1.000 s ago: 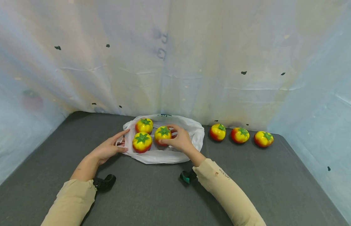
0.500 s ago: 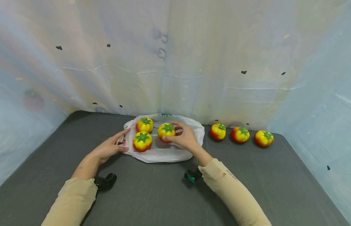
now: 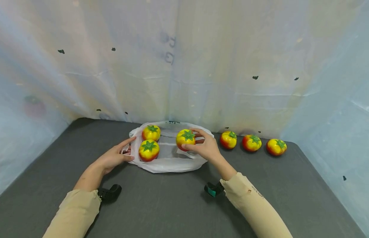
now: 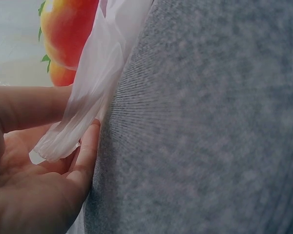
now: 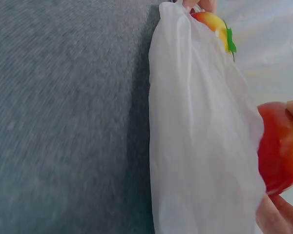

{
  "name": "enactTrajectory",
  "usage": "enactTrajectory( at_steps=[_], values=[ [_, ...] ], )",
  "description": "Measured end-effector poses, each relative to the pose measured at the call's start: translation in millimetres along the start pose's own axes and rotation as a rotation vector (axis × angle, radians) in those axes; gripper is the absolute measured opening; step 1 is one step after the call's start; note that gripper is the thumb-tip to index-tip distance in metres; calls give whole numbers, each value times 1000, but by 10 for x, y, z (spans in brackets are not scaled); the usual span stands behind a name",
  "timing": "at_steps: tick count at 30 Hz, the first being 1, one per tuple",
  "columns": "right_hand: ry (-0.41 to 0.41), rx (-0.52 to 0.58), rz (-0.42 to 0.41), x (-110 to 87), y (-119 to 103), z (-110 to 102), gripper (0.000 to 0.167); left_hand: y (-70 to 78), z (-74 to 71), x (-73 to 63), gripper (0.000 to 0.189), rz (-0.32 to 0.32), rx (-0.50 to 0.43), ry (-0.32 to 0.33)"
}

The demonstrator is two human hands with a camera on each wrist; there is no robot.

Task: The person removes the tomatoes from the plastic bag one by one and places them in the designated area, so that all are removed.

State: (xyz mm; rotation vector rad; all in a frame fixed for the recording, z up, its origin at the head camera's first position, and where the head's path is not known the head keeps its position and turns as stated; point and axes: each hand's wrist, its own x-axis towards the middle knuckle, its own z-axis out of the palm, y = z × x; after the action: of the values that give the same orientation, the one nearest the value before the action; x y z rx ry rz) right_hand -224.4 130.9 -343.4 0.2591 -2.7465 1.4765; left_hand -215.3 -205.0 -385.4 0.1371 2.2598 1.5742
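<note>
Gripping a tomato (image 3: 184,138), right hand (image 3: 206,146) arches over the bag (image 3: 169,165) that left hand (image 3: 115,156) holds.

Through the head camera I see a dark grey desk (image 3: 160,211), backed by a pale, creased sheet (image 3: 214,49) with dark specks (image 3: 255,77) and faint blue writing (image 3: 169,59); bluish sheeting (image 3: 336,138) flanks it left and right, under soft light.
</note>
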Motion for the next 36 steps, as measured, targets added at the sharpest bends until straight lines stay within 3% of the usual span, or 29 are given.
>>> enactTrajectory(
  at_steps=[17,36],
  values=[
    [20,61,32,-145,183,-334,63,-13,-6,-13,88,3,-11,-4],
    [64,-31,29,-244,285,-534,63,-30,-13,8,88,-1,10,-1]
  ],
)
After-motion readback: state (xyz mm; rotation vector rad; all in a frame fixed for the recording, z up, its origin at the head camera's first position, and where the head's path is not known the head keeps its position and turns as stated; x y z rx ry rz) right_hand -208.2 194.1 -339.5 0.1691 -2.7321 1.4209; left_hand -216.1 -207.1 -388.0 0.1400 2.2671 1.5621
